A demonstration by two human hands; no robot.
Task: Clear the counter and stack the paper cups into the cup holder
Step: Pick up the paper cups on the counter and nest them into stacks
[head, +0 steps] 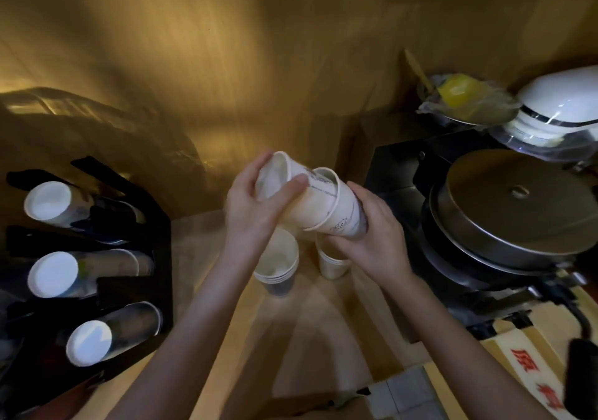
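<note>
I hold nested white paper cups over the counter (323, 338). My left hand (249, 206) grips the upper cup (275, 176) by its rim, its open mouth tilted toward me. My right hand (369, 238) wraps the base of the printed outer cup (336, 209), into which the upper cup is partly pushed. Below my hands a small stack of cups (278, 267) and another upright cup (331, 264) stand on the counter. The black cup holder (129, 290) at the left carries three rows of cups lying on their sides, white bottoms facing me.
A black machine with a round metal lid (517, 212) fills the right side. Behind it are a white domed appliance (563, 102) and a bowl with plastic wrap and something yellow (459, 96). A box with red characters (534, 377) sits at bottom right. A golden wall rises behind.
</note>
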